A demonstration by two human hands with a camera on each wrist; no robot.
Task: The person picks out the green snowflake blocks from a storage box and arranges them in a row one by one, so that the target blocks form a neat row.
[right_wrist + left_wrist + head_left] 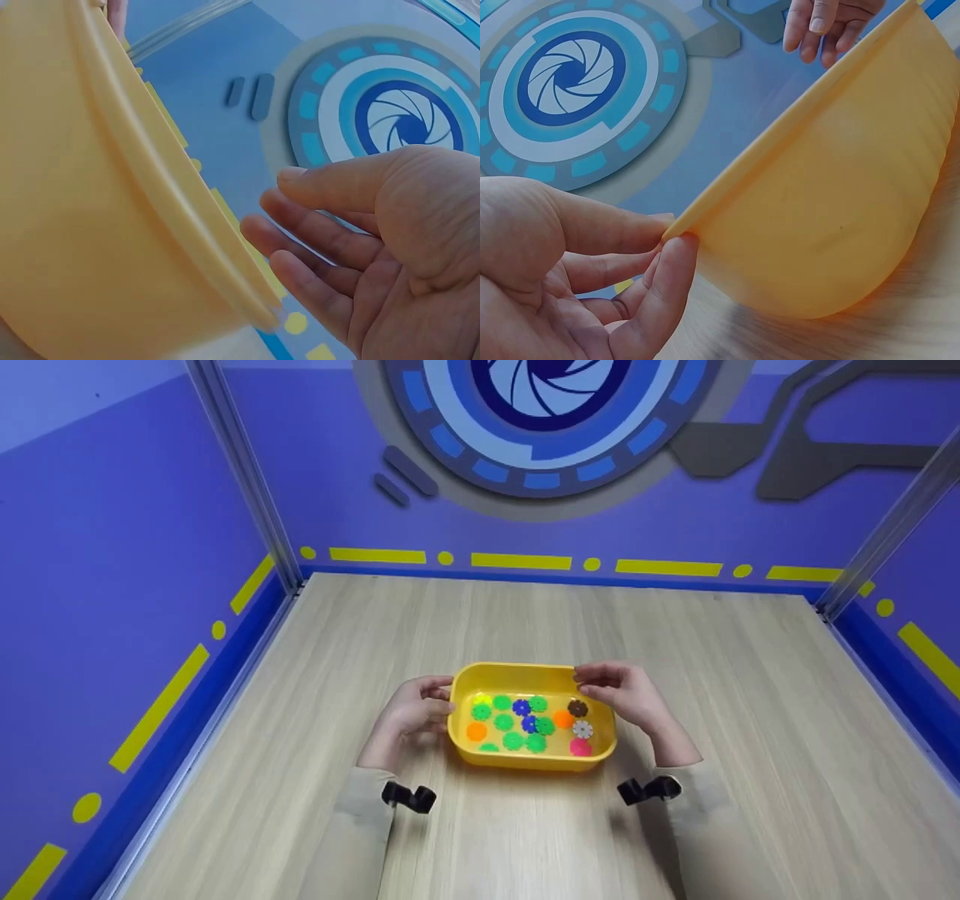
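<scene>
Head view first, and here's the yellow plastic tub (536, 763), wood-grain tabletop (487, 840) spreading all around it. Inside lie the notched discs: plenty of green discs (513, 741), two blue discs (522, 707) mid-tub, orange discs (477, 731) toward either end, plus a brown disc (577, 708), a white disc (583, 729) and a pink disc (580, 747) lined up near the tub's right end. The left hand (409, 709) is at the tub's left end; the right hand (626, 694) is by its far right corner.

Over to the left wrist, and what a clear look: thumb and finger pinch the tub's rim between them! The right hand's fingers dangle beyond the rim.

Right wrist, last: released, that right hand, fingers loosely spread beside the tub (daylight visible between fingertips and rim), gripping nothing.
</scene>
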